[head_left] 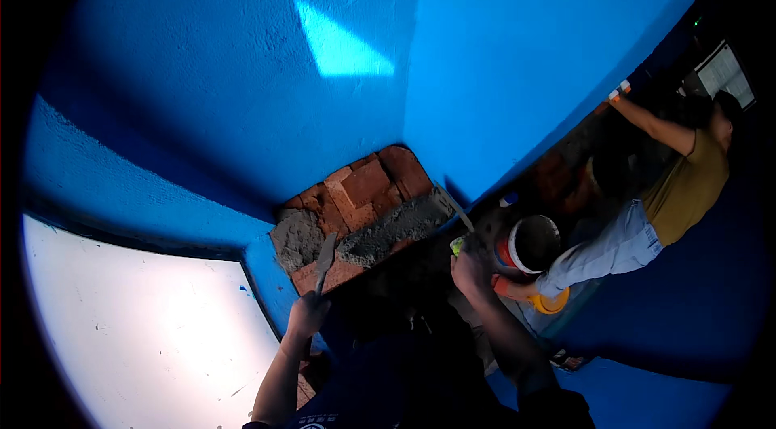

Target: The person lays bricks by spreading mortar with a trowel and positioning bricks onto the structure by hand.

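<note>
My left hand (307, 316) is closed around the handle of a trowel (326, 257). Its flat blade points up beside a lump of grey mortar (297, 238). Farther right, my right hand (472, 269) grips a thin, narrow tool (459, 209), whose pale end reaches toward the wall corner. A small yellow-green piece (457, 245) shows at those fingers; whether it belongs to the tool I cannot tell. Between and beyond my hands lie red bricks (365, 183) in the corner, with a long ridge of grey mortar (396, 227) along their near right side.
Blue walls (501, 57) meet behind the bricks. A bright white panel (145, 332) fills the lower left. To my right stand a mortar-stained bucket (512, 254) and a yellow round container (551, 301). A co-worker in a mustard shirt (685, 186) is close by, one arm raised.
</note>
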`<state>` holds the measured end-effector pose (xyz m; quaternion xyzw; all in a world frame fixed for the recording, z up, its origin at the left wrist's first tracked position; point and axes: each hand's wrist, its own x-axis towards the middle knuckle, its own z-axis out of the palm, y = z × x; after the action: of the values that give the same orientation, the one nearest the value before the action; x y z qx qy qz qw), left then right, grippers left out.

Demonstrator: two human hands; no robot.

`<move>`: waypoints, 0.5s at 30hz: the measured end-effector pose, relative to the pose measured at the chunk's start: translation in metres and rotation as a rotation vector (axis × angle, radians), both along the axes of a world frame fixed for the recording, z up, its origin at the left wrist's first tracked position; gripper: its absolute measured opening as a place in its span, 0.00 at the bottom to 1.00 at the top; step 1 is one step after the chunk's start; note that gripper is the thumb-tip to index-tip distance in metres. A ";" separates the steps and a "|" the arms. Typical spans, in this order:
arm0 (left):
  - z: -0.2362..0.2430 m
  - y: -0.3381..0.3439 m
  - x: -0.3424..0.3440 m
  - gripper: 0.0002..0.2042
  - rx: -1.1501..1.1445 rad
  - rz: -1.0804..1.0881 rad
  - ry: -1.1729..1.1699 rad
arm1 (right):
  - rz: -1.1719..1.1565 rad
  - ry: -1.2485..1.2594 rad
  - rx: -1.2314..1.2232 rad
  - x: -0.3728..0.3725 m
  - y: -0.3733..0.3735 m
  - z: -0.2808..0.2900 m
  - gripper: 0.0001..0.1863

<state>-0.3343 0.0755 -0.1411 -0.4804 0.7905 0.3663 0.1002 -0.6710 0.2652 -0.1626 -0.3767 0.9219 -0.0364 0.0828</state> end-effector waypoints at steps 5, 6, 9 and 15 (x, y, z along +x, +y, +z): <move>-0.004 -0.048 -0.104 0.16 0.208 -0.143 0.026 | -0.095 -0.235 0.091 0.005 -0.006 -0.026 0.16; -0.006 -0.056 -0.126 0.15 0.214 -0.216 0.039 | -0.098 -0.223 -0.008 0.014 -0.007 -0.028 0.15; -0.039 -0.089 -0.185 0.13 0.374 -0.297 0.049 | 0.020 -0.241 0.073 0.051 -0.016 -0.033 0.22; -0.037 -0.102 -0.244 0.11 0.389 -0.469 -0.163 | 0.038 -0.362 0.019 0.100 -0.008 -0.018 0.26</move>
<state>-0.5778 -0.0260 -0.1785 -0.2844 0.7843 0.4378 0.3351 -0.5712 0.2572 -0.1807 -0.3807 0.8849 -0.0933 0.2515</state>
